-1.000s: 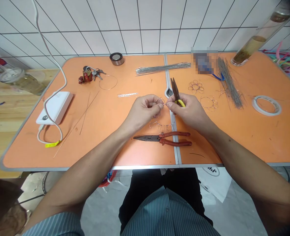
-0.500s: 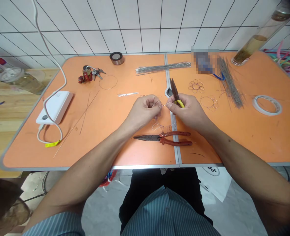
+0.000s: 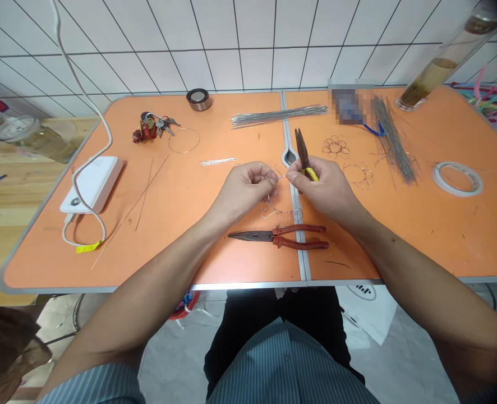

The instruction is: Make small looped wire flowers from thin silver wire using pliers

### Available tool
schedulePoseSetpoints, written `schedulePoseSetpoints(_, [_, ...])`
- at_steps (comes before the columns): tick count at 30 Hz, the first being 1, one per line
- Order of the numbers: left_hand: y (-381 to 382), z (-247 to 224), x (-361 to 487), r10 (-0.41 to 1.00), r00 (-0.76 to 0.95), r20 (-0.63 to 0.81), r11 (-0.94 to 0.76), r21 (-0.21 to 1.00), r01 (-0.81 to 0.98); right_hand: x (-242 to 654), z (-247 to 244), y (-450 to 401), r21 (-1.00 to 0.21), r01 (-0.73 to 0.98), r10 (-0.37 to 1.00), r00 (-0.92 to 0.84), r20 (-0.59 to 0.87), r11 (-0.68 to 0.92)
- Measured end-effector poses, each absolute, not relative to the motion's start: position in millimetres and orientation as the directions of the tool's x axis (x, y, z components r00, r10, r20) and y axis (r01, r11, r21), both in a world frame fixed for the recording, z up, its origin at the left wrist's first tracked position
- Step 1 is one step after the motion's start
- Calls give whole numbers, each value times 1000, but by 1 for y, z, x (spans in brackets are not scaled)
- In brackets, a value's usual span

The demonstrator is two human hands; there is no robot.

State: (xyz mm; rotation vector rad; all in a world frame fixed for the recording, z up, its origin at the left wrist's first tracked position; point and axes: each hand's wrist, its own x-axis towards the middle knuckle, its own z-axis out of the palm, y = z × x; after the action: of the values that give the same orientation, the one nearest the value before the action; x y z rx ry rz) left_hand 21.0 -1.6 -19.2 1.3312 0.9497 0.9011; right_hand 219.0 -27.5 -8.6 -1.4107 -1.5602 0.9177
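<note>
My left hand [image 3: 252, 185] is closed, its thumb and fingers pinching a thin bent wire [image 3: 279, 178]. Held in my right hand [image 3: 322, 182] are yellow-handled pliers [image 3: 302, 150], their dark jaws pointing up and away from me. That hand's thumb and forefinger are also at the wire's right end. Just below my hands lies another looped wire piece [image 3: 282, 213], partly overlapping the table's seam. Nearer to me, red-handled long-nose pliers [image 3: 274, 236] rest with the tips to the left.
Flower-shaped wire pieces [image 3: 336, 147] lie right of my hands. Wire bundles [image 3: 277, 116] are at the back, near a dark tape roll [image 3: 198, 99]. A white tape ring [image 3: 458, 179] sits right. Left are keys [image 3: 162, 124] and a white power bank [image 3: 92, 185] with a cable.
My right hand has shifted slightly right with the yellow-handled pliers, whose tips tilt a little differently. My left hand stays nearly in place, still pinching the wire.
</note>
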Motion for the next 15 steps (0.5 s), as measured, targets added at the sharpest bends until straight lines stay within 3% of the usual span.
schedulePoseSetpoints(15, [-5,-19,23,925,380,-7,-25,996,81,220,-11,-28,-900,418,991,-98,92,125])
